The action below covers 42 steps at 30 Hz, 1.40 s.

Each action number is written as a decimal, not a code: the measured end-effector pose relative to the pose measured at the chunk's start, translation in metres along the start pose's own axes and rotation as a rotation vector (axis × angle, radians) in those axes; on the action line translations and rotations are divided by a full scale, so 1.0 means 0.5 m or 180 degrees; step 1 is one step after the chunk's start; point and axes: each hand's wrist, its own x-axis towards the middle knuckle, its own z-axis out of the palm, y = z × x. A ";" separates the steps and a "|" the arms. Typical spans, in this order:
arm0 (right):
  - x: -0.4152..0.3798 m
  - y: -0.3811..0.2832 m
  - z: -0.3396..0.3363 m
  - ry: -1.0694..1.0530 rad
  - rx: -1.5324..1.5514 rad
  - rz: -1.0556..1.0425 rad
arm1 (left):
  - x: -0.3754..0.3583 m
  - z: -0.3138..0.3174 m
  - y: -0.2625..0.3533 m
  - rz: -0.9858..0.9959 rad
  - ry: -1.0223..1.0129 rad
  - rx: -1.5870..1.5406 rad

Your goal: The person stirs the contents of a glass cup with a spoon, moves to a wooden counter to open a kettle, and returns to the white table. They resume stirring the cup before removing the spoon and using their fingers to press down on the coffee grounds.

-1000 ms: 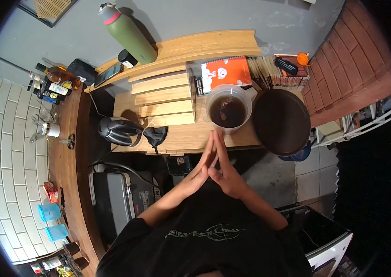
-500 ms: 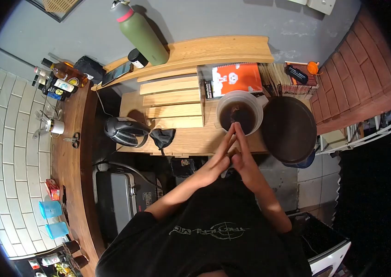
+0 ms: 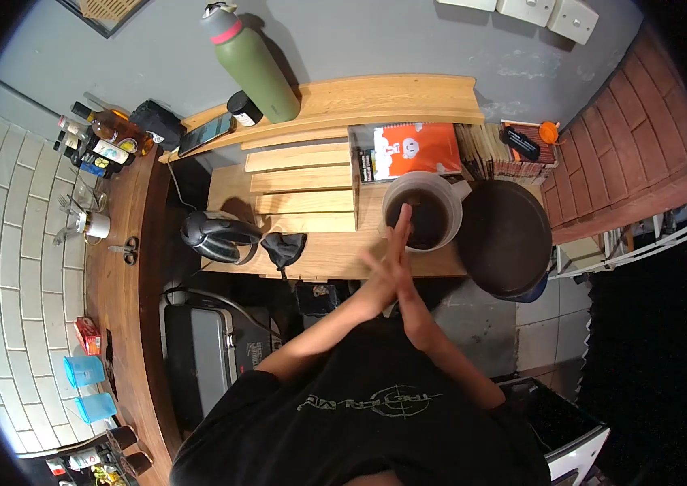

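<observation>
My left hand (image 3: 381, 285) and my right hand (image 3: 403, 271) are pressed together palm to palm, with fingers stretched out flat. The left thumb sticks out to the side and is slightly blurred. Nothing is visible between the hands. Their fingertips overlap the near side of a translucent plastic jug (image 3: 456, 212) in this view. Dark brown liquid (image 3: 433, 223) fills part of the jug. Just right of it sits a round dark pan or tray (image 3: 503, 239), reaching past the edge of the wooden table (image 3: 327, 253).
An electric kettle (image 3: 220, 237) and a black pouch (image 3: 283, 248) stand left of the jug. Behind are a wooden slatted piece (image 3: 299, 181), an orange notebook (image 3: 416, 151) and a green bottle (image 3: 258, 73) on a ledge. Scissors (image 3: 126, 250) lie on the left counter (image 3: 129, 324).
My hands have gone from fingertips touching with palms apart to palms pressed together, shifting slightly left and toward me. The view has tilted slightly upward.
</observation>
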 end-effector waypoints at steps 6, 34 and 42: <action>0.028 -0.065 -0.100 -0.0383 -0.2160 -0.0298 | 0.021 0.008 0.014 -0.0741 0.0543 -0.0290; 0.241 0.170 -0.443 0.0679 -0.1727 0.0433 | 0.004 -0.089 -0.151 -0.2013 0.1294 -0.1151; 0.226 0.093 -0.336 0.0363 -0.2239 0.0240 | -0.079 -0.130 -0.169 -0.1922 0.1191 -0.1092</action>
